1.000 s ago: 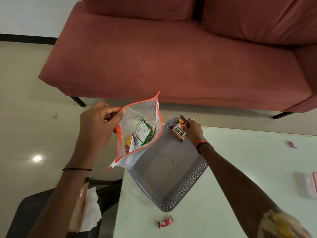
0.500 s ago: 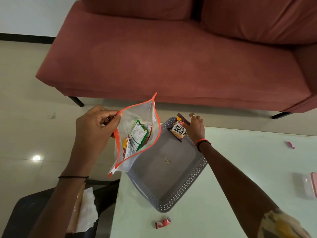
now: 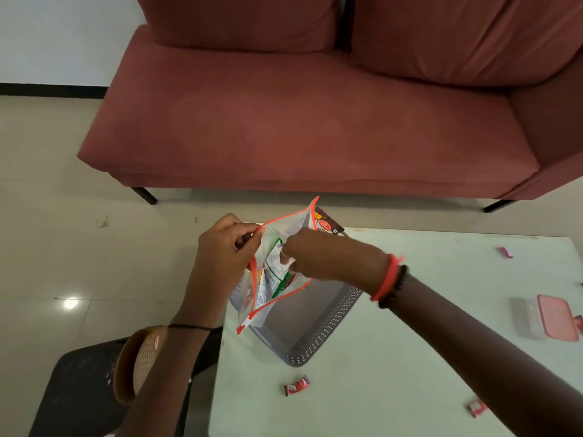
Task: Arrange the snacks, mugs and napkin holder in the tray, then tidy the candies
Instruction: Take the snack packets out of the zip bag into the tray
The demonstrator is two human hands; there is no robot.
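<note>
Left forearm rises from the lower edge; left hand (image 3: 225,247) pinches the orange-trimmed rim of the clear plastic zip bag (image 3: 277,272), holding its mouth wide above the near-left corner of the grey perforated plastic tray (image 3: 328,329). Right arm crosses from the right, wrist bent down; right hand (image 3: 303,257) reaches into the bag, fingers closing on a green-and-white snack packet (image 3: 276,263). Whether the grip is complete cannot be told. A brown peanut packet (image 3: 326,223) leans at the tray's far corner. The tray sits at the left end of the pale green tabletop (image 3: 441,310); open surface lies to its right. 3 red wrapped candies (image 3: 296,386) lie scattered there, well apart.
</note>
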